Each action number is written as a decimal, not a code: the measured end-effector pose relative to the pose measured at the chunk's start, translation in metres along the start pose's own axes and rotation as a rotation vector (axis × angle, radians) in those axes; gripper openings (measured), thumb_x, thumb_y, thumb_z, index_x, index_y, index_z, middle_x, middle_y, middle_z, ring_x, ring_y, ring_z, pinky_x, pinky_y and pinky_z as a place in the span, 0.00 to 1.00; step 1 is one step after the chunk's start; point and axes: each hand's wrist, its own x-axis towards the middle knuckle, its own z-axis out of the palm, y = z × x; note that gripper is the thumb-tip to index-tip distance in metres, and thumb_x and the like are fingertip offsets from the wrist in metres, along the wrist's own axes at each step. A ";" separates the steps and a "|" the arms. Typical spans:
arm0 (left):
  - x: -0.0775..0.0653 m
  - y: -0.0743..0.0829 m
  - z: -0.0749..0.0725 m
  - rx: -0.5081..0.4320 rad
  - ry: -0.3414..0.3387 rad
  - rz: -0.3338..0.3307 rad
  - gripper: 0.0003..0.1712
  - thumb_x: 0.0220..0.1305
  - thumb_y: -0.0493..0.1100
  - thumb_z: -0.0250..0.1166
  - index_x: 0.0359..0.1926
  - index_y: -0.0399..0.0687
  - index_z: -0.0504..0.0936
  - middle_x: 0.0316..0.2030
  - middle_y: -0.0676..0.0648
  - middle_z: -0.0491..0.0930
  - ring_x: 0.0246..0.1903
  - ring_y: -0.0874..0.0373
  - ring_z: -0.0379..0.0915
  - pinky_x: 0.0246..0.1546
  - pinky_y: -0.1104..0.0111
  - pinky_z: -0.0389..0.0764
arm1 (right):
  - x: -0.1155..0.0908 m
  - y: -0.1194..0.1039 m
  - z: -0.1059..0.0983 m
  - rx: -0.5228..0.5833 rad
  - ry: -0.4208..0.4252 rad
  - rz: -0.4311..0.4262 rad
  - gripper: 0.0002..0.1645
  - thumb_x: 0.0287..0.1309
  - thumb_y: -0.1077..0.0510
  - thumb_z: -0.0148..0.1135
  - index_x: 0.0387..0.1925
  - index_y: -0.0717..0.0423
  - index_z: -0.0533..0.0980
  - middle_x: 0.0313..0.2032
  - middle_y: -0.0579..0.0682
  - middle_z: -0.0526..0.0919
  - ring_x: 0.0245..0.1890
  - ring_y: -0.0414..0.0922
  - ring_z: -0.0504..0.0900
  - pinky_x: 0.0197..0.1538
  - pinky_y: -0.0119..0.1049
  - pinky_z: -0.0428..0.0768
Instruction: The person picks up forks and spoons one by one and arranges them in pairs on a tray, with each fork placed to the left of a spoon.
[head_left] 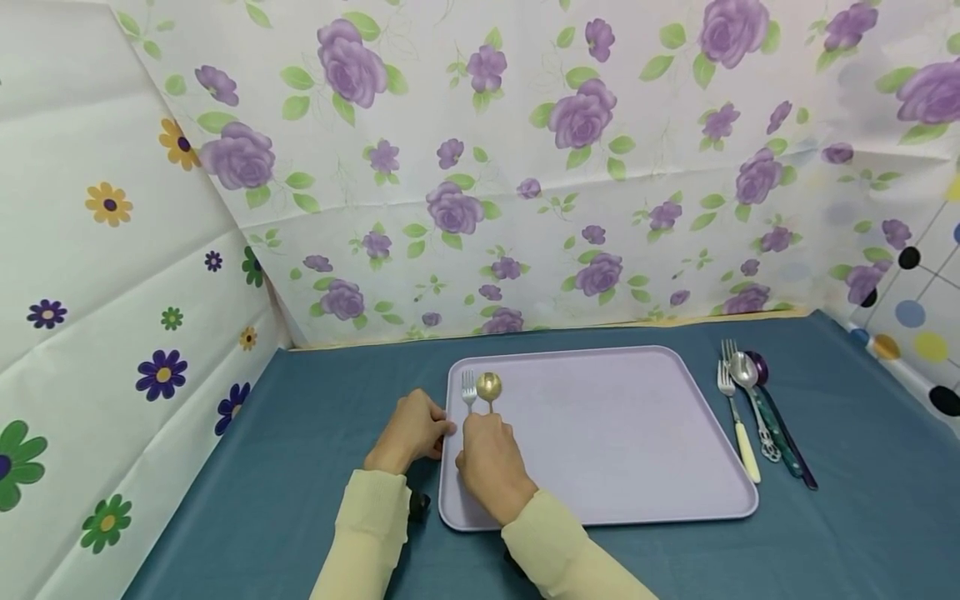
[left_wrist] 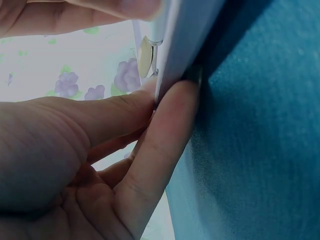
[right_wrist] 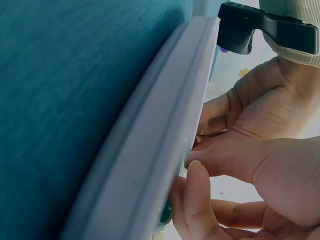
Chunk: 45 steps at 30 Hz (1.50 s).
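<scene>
A pale lilac tray lies on the blue cloth. At its left edge my left hand grips the rim, thumb above and a finger low against the outer side, as the left wrist view shows. A silver fork and a gold-bowled spoon lie side by side near the tray's left edge. My right hand is curled over their handles. In the right wrist view its thumb and fingertips meet at the handles, with bits of pale and dark green showing. Most of both handles is hidden.
Right of the tray lies a group of cutlery: a cream-handled fork, an ornate silver spoon, and dark-handled pieces. Flowered sheets rise behind the cloth-covered table and at both sides.
</scene>
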 end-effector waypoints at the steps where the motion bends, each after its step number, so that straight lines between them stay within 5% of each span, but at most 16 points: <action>1: 0.000 0.000 0.000 0.003 -0.001 -0.003 0.05 0.59 0.31 0.66 0.31 0.34 0.88 0.22 0.43 0.82 0.18 0.57 0.79 0.21 0.65 0.85 | 0.000 0.000 0.000 0.004 0.003 -0.001 0.08 0.46 0.64 0.71 0.22 0.63 0.78 0.21 0.57 0.79 0.22 0.49 0.81 0.21 0.37 0.82; 18: -0.004 0.002 -0.002 0.028 0.015 0.026 0.05 0.59 0.31 0.65 0.30 0.34 0.88 0.23 0.42 0.83 0.17 0.56 0.79 0.20 0.66 0.85 | 0.003 -0.001 0.005 0.038 0.013 0.012 0.10 0.47 0.62 0.70 0.20 0.62 0.77 0.19 0.55 0.78 0.19 0.46 0.79 0.19 0.35 0.79; 26: -0.001 0.002 -0.002 0.016 -0.003 0.009 0.06 0.60 0.32 0.66 0.30 0.35 0.88 0.22 0.42 0.83 0.18 0.56 0.79 0.20 0.66 0.85 | 0.000 0.007 -0.005 0.104 0.060 -0.018 0.13 0.48 0.61 0.70 0.18 0.59 0.74 0.14 0.50 0.70 0.13 0.41 0.72 0.13 0.30 0.71; 33: 0.000 0.002 -0.001 0.019 -0.006 -0.016 0.06 0.60 0.32 0.65 0.34 0.34 0.87 0.24 0.42 0.83 0.18 0.58 0.79 0.20 0.66 0.84 | 0.001 0.020 -0.013 0.056 0.092 0.014 0.12 0.45 0.61 0.72 0.21 0.61 0.75 0.19 0.53 0.73 0.19 0.48 0.76 0.19 0.38 0.77; 45: -0.001 0.003 -0.001 0.016 -0.002 -0.026 0.06 0.60 0.32 0.66 0.36 0.32 0.87 0.25 0.42 0.83 0.19 0.57 0.79 0.20 0.67 0.84 | -0.002 0.032 -0.014 0.116 -0.019 0.083 0.18 0.47 0.62 0.71 0.17 0.55 0.68 0.14 0.48 0.71 0.14 0.41 0.72 0.16 0.33 0.74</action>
